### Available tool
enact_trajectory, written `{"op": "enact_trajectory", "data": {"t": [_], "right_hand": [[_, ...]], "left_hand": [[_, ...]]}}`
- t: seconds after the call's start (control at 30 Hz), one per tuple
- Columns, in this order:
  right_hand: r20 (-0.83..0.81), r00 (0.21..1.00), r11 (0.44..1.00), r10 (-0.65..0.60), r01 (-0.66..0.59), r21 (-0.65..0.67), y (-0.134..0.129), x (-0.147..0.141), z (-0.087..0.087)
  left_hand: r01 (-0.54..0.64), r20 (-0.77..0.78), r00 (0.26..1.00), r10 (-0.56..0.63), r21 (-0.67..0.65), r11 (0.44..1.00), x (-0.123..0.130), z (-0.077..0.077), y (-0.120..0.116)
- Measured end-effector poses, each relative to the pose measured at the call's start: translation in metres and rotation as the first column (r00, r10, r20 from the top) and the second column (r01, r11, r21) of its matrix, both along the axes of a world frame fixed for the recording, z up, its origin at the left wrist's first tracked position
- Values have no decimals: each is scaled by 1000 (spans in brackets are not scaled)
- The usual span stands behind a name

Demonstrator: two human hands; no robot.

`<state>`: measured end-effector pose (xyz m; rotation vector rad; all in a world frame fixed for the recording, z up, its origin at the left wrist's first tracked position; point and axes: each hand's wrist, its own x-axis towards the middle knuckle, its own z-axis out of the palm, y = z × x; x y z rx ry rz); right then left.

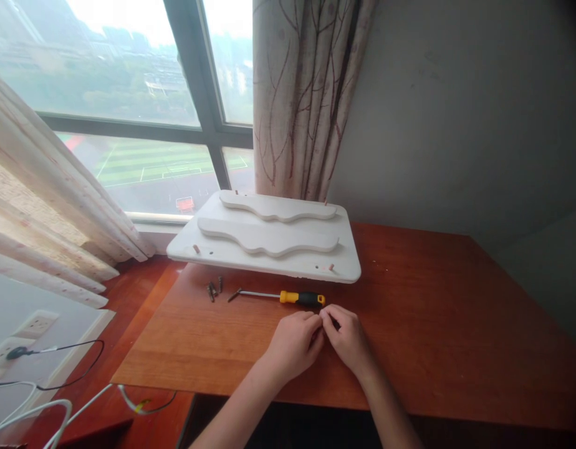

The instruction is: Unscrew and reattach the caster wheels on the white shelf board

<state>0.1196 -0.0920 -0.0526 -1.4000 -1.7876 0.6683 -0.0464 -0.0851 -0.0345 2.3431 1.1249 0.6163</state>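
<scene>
My left hand (296, 344) and my right hand (346, 333) meet over the wooden table, fingertips pinched together; anything between them is too small or hidden to make out. Just beyond them lies a screwdriver (290, 297) with a yellow and black handle, its shaft pointing left. At its tip is a dark screw (234, 295), and several more screws (212, 292) lie to the left. Farther back are white panels (273, 268) with short wooden dowels (196, 249) standing up near the corners. Two wavy-edged white boards (269, 238) rest on top.
The wooden table (432, 324) stretches right toward a grey wall (456, 112). Behind the panels hang a patterned curtain (302, 93) and a window (129, 75). Cables (58, 405) run past the table's left corner, with a black plug (19, 353) in a wall socket.
</scene>
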Motion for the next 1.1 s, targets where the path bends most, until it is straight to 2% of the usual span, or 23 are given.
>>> {"op": "enact_trajectory", "data": {"t": [1.1], "right_hand": [[29,1000,1000,-2,2,22,0,1,-4]], "left_hand": [[4,19,1000,-4,13,1000,-1,0,-1]]}}
